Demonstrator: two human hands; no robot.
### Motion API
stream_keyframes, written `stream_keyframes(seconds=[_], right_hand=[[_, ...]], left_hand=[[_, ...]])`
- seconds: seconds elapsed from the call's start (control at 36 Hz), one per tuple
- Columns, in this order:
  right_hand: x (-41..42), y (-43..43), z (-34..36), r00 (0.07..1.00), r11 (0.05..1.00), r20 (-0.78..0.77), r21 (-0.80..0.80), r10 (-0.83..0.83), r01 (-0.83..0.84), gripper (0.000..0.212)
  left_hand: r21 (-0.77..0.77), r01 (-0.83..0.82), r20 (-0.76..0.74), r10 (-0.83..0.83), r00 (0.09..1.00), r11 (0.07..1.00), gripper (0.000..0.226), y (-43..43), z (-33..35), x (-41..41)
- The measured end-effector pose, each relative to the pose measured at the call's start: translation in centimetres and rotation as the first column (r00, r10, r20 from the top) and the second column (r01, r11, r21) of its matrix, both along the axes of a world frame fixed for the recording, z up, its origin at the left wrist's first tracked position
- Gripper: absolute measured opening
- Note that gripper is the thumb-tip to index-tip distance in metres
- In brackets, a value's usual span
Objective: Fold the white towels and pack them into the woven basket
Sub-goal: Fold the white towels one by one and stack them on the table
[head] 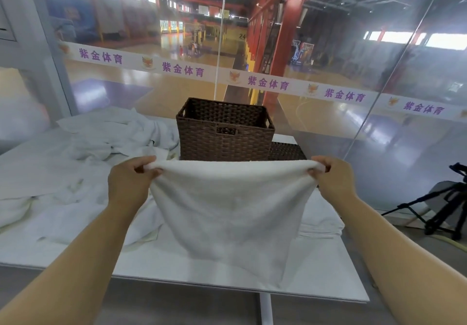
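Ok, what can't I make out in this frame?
Head view only:
- Woven basket interior: its front wall hides it, so packed towels can't be counted.
- Folded stack: the held towel covers its left part.
- Flat woven piece beside the basket: partly behind the held towel.
- Tripod: cut by the right edge.

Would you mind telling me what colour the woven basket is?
Dark brown; the woven basket shows best in the head view.

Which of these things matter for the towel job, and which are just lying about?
Job: held towel, left hand, right hand, woven basket, crumpled towels, folded stack.
Lying about: tripod, flat woven panel beside the basket.
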State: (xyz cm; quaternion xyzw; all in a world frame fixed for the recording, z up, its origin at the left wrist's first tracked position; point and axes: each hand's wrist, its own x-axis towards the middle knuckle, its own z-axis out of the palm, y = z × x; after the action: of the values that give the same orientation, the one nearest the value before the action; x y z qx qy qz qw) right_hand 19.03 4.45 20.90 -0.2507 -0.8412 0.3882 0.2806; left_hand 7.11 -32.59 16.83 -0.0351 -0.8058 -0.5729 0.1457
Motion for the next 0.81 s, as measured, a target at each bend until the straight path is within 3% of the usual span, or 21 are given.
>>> stream_keyframes(seconds=[0.14, 0.31, 0.56, 0.64, 0.81], right_hand=[[0.7, 0.3, -0.5, 0.996, 0.989, -0.050, 0.125, -0.076, 0.081, 0.011], [1.9, -0.4, -1.9, 0.994, 1.000, -0.113, -0.016, 0.006, -0.007, 0.010], [0.9, -0.4, -1.6, 0.998, 0.983, -0.039, -0.176, 0.041, -0.048, 0.018], [-0.6, -0.2, -1.6, 0.999, 0.980, 0.017, -0.198, 0.030, -0.027, 0.020], [-3.3, 0.2, -3.9, 0.967, 0.996, 0.241, -0.052, 0.080, -0.070, 0.009]], left_hand=[[-0.085, -0.034, -0.137, 0.022, 0.990, 0.996, 0.009, 0.7, 0.5, -0.4], [0.098, 0.138, -0.002, -0.139, 0.990, 0.986, 0.007, 0.7, 0.0, -0.7], [0.195, 0.061, 0.048, -0.072, 0.996, 0.979, 0.010, 0.6, 0.6, -2.7], [0.157, 0.045, 0.066, -0.056, 0.996, 0.987, 0.012, 0.5, 0.5, -3.8], [-0.031, 0.102, 0.165, -0.095, 0.982, 0.994, 0.011, 0.2, -2.0, -6.4]])
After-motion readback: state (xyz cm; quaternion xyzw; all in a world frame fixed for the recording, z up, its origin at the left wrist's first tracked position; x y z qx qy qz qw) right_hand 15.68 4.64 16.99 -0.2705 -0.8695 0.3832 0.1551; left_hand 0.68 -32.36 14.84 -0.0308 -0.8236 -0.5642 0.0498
